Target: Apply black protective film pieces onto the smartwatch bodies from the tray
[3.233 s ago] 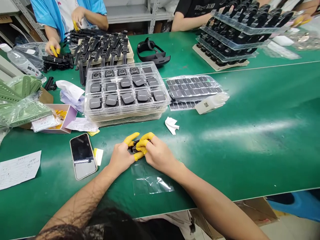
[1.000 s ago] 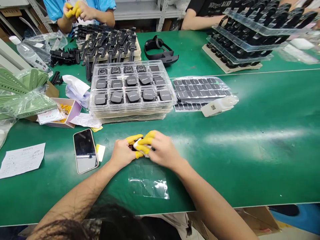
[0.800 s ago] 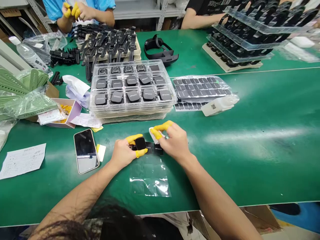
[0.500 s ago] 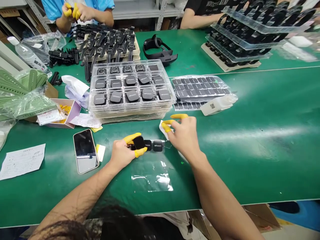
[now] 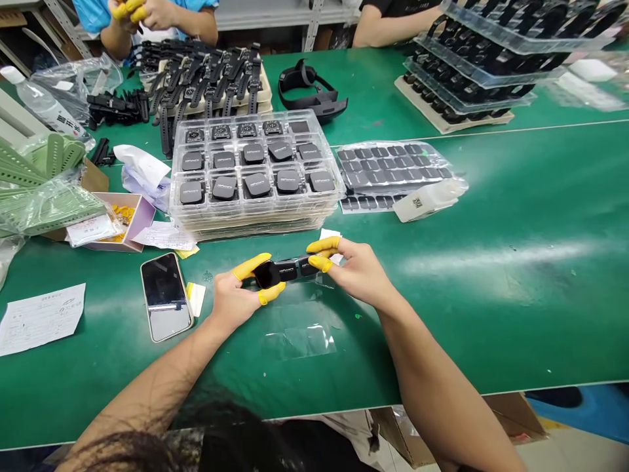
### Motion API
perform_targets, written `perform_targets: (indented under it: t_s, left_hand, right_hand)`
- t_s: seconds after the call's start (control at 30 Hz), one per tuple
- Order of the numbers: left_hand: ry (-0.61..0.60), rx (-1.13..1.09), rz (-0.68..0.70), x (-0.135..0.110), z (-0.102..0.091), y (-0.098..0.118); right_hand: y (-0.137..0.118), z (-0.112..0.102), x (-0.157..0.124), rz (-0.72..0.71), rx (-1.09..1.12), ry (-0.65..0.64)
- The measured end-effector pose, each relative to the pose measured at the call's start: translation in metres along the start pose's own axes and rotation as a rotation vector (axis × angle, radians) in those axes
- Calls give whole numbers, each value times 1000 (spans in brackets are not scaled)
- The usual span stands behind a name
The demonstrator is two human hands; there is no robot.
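My left hand [image 5: 233,295], with yellow finger cots on thumb and forefinger, grips a glossy black square watch face [image 5: 266,275] by its edges. Right beside it is a clear strip of black square stickers [image 5: 287,269] with pale lettering; its left end is hidden behind the watch face. My right hand [image 5: 354,269], also in yellow finger cots, pinches the strip's right end, which is raised and tilted. Behind those fingers a piece of white paper or cloth [image 5: 330,234] shows in part. Clear plastic film [image 5: 301,341] lies below on the green table.
A stacked clear tray [image 5: 255,208] holds square watch bodies. Sticker sheets [image 5: 393,167] and a white bottle [image 5: 426,202] lie right of it. A phone [image 5: 167,298] rests at left. Across the table are black watches [image 5: 211,85], a headset [image 5: 314,95] and stacked watch trays [image 5: 472,78]; two people sit there.
My right hand has moved down and left from the white paper or cloth and taken the strip's right end, lifting it. My left hand still holds the watch face, now turned slightly.
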State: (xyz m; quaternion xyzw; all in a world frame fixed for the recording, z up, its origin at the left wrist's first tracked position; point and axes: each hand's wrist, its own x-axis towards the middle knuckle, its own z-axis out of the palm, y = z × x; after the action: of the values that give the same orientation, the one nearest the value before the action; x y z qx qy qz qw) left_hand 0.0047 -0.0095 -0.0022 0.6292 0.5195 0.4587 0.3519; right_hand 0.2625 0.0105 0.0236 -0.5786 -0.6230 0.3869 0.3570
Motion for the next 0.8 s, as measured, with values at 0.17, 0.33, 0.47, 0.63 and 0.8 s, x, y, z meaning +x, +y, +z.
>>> perform_targets:
  t_s: [0.17,0.33,0.47,0.63,0.8]
  left_hand:
    - [-14,-42,-104,2,-1,3]
    - [-67,-253,-364,8,1,3]
    - [-127,-353,-482,13,0,1]
    - [-264,-48,-300,8,-1,-1]
    - [-340,104,-98,6,-2,-1]
  right_hand:
    - [1,4,1,57,15,15]
    - [1,7,4,20,129,22]
    - [1,-8,3,-53,432,86]
    - [-19,-1,-8,105,603,-2]
    - [-35,43,-16,325,533,-116]
